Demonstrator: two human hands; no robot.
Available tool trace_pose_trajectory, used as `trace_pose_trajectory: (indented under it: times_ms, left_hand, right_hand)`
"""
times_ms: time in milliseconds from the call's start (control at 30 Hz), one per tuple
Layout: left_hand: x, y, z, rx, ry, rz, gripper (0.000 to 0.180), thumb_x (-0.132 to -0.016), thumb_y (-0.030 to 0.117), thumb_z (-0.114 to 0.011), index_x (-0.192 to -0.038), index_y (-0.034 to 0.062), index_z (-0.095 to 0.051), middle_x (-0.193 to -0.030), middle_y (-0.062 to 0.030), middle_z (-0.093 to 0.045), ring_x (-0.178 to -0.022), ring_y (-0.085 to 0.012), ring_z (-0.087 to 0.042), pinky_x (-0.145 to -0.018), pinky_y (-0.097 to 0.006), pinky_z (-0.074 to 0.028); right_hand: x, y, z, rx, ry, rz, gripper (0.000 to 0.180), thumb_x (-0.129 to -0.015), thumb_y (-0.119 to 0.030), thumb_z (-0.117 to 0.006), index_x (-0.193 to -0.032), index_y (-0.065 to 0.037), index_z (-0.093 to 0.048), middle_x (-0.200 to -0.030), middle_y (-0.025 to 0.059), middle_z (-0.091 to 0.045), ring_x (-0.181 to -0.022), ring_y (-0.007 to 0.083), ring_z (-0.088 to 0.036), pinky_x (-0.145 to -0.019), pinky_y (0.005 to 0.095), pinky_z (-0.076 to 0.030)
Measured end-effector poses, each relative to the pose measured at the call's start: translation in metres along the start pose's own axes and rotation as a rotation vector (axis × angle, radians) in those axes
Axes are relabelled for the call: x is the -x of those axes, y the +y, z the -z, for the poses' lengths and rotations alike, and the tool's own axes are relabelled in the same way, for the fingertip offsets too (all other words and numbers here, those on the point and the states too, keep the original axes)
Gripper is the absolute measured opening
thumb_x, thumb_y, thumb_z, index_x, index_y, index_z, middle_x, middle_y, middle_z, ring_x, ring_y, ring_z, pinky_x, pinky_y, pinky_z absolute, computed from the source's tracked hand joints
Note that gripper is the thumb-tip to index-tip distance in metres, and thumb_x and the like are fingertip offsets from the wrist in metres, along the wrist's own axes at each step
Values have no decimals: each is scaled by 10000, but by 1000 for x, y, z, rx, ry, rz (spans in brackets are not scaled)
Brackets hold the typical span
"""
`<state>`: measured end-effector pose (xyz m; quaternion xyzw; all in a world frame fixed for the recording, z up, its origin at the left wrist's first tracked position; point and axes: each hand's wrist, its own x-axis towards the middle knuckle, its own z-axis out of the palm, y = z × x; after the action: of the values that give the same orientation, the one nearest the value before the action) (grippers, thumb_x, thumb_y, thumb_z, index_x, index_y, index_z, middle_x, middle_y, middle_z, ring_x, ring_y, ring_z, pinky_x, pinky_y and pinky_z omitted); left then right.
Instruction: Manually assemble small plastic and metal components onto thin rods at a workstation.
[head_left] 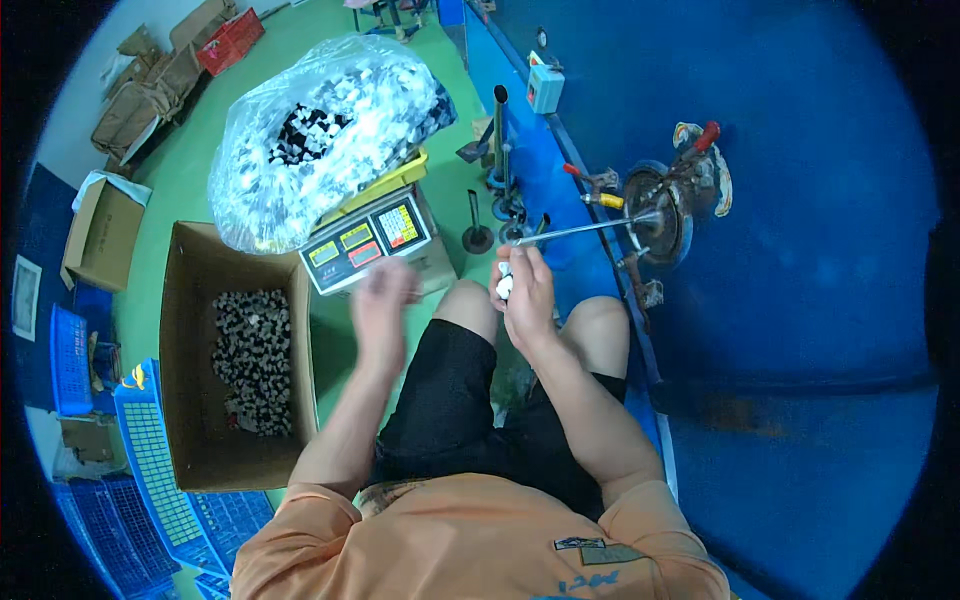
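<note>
My right hand is closed around a few small white pieces, which show between its fingers. Just above its fingertips ends a thin metal rod that juts out from a round metal fixture on the blue surface; whether the fingers touch the rod I cannot tell. My left hand is smeared by motion in front of the digital scale, so its fingers and anything in them are unclear. Beyond it, a large clear plastic bag full of small white and black pieces rests over a yellow tray on the scale.
At my left stands an open cardboard box with many small dark and white pieces inside. Blue plastic crates lie beyond it. Metal posts on round bases stand ahead. Red-handled clamps project around the fixture.
</note>
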<state>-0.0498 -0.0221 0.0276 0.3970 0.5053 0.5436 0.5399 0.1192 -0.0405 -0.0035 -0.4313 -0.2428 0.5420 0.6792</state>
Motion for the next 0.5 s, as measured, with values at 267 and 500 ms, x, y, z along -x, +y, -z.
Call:
trace_pose_trajectory:
  times_ms: [267, 500]
  left_hand:
    - [0, -17, -58, -371, -433, -93, 133, -882, 23, -598, -1009, 1, -629, -827, -24, -595, -687, -93, -494, -629, -202, -410]
    - [-17, -23, -66, -232, -401, -279, 96, -864, -6, -607, -954, -4, -641, -783, -15, -588, -664, -77, -494, -605, -198, -408]
  right_hand:
    - [-11, 20, 15, 330, -4, 348, 188, -1014, -224, -411, -1002, -80, -533, -757, 43, -563, -542, 77, -454, -433, 206, -313]
    - [-6, 5, 16, 182, -14, 56, 158, -1004, -192, -426, -991, -75, -532, -713, 25, -536, -526, 71, -434, -415, 205, -308]
